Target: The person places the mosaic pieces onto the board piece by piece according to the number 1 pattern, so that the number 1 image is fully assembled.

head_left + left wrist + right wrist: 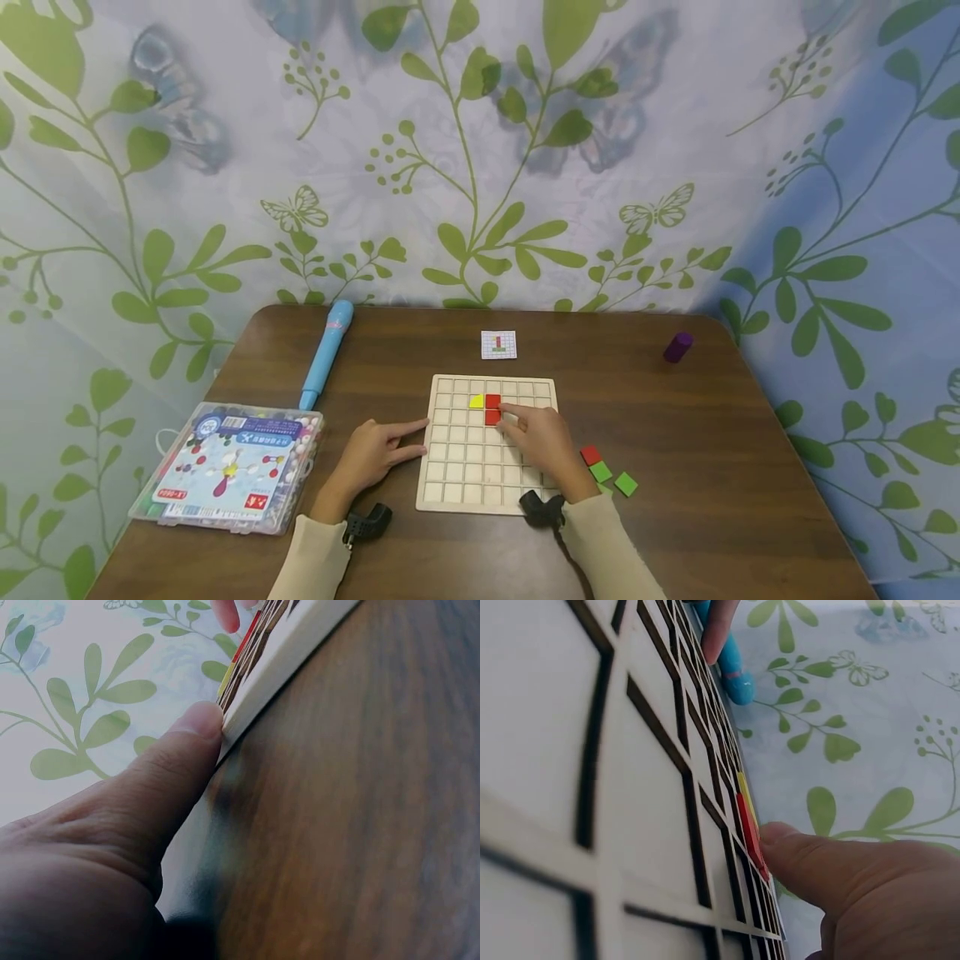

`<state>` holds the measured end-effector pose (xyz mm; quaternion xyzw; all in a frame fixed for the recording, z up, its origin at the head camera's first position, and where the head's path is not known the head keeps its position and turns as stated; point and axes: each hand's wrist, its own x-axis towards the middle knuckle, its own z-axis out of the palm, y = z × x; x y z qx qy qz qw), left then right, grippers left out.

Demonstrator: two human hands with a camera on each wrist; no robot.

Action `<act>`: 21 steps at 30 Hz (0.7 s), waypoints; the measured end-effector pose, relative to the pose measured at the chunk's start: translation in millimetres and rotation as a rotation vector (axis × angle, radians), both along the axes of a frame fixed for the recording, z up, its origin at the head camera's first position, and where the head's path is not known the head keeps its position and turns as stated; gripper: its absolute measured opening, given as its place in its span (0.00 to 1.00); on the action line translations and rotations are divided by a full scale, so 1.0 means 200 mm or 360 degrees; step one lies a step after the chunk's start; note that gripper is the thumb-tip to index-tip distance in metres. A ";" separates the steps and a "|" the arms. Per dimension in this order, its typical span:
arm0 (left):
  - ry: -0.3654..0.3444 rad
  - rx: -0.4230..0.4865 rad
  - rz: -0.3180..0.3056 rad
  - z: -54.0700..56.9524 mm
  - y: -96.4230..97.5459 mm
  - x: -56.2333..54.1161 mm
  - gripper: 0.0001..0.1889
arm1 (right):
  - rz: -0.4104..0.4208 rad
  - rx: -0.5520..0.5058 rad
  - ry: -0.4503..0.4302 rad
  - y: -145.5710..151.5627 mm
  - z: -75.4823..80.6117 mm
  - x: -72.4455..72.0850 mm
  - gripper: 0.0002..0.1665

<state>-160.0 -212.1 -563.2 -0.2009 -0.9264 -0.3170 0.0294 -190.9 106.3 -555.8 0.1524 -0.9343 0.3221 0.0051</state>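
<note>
At frame centre, red tiles (492, 402) are touched on their right by the right hand (543, 438), fingertips parted; the board (459, 473), by the left hand (369, 455), fingers spread.

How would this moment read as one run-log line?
left hand: fingers against grid board edge | right hand: fingers at nearer red tile | yellow piece: beside farther red tile

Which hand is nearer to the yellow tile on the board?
Right. The right hand has its fingertips at the red tiles, just right of the yellow tile; the left hand is farther, touching the left edge of the wooden grid board.
</note>
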 end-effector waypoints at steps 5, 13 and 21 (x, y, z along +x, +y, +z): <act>0.0003 0.0001 -0.0003 0.00 0.00 0.00 0.25 | -0.0034 -0.0049 -0.0013 0.00 0.02 0.02 0.22; 0.0009 0.0014 -0.0013 -0.01 0.00 0.00 0.26 | -0.0047 -0.0122 0.0145 0.01 0.07 0.06 0.21; -0.0005 0.0051 -0.0021 -0.01 -0.01 0.00 0.25 | -0.0087 -0.0155 0.0201 0.10 0.06 0.09 0.19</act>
